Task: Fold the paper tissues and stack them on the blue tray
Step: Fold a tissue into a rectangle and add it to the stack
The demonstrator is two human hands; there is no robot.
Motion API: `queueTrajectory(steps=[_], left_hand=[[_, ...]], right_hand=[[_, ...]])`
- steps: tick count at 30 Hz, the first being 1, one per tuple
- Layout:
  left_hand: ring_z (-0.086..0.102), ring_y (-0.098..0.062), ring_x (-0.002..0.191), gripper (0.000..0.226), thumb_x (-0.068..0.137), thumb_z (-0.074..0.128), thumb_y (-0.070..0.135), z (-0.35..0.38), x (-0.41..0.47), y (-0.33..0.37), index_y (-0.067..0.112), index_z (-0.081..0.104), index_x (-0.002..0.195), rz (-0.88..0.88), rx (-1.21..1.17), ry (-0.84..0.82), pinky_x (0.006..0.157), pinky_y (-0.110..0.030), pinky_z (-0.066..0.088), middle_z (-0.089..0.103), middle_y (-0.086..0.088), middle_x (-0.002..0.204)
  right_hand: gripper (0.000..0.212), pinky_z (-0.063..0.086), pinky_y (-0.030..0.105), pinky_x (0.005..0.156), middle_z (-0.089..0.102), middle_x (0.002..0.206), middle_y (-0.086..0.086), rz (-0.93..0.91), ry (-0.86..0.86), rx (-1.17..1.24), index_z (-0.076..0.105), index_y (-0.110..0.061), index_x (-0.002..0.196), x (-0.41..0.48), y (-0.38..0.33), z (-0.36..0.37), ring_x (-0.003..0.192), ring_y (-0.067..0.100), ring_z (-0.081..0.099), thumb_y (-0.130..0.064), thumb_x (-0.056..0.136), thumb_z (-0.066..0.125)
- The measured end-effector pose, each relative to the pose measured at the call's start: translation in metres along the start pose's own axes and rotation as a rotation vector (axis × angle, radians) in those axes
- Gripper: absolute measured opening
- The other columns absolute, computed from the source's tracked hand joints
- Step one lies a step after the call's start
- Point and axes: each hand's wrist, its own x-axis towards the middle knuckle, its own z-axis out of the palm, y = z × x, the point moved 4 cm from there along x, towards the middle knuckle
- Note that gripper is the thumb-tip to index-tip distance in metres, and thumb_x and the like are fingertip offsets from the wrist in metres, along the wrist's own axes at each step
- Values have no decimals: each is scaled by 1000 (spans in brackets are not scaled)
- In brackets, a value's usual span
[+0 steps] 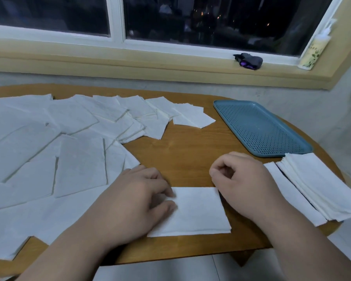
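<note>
A folded white tissue (199, 211) lies flat on the wooden table (186, 151) near its front edge. My left hand (134, 201) rests on the tissue's left end, its fingers pressing down on the paper. My right hand (241, 179) hovers at the tissue's upper right corner with its fingers curled and nothing visibly held. The blue perforated tray (259, 126) sits at the back right with nothing on it. A stack of folded tissues (320, 185) lies just in front of the tray, on the table's right edge. Several unfolded tissues (55, 147) cover the left half of the table.
A window sill runs behind the table, with a dark bundle (248, 60) and a pale bottle (314, 47) on it. Bare wood shows between the loose tissues and the tray. The table's curved front edge is close to my forearms.
</note>
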Motion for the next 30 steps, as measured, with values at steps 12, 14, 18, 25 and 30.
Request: queueTrajectory(steps=[12, 14, 18, 25, 30], left_hand=[[47, -2, 89, 20, 84, 52, 52, -10, 20, -11, 39, 67, 85, -171, -5, 208, 84, -30, 43, 54, 21, 84], [46, -1, 90, 14, 88, 56, 47, -8, 21, -15, 39, 67, 86, -194, -31, 224, 86, -30, 42, 54, 20, 85], [46, -2, 91, 13, 91, 56, 44, -7, 25, -19, 38, 66, 85, -219, -62, 241, 86, -28, 41, 54, 18, 85], [46, -2, 90, 15, 91, 55, 43, -8, 26, -21, 37, 67, 86, -235, -87, 250, 84, -28, 41, 55, 17, 84], [46, -2, 91, 15, 91, 55, 44, -8, 26, -21, 37, 67, 87, -237, -83, 239, 84, -27, 41, 55, 17, 86]], right_hand=[[37, 48, 33, 78, 58, 133, 0, 211, 32, -118, 62, -22, 128, 170, 34, 51, 107, 20, 59, -32, 92, 59], [37, 46, 32, 75, 58, 132, 1, 210, 53, -133, 62, -20, 127, 184, 38, 58, 104, 21, 59, -33, 92, 58], [27, 45, 31, 66, 63, 116, -2, 226, 82, -121, 66, -22, 113, 202, 41, 68, 90, 17, 58, -34, 90, 59], [16, 50, 31, 63, 67, 90, -7, 229, 128, -77, 66, -23, 81, 205, 47, 69, 78, 13, 61, -30, 94, 61], [14, 54, 37, 70, 71, 92, 3, 284, 93, 15, 74, -11, 86, 203, 47, 61, 90, 23, 66, -23, 90, 69]])
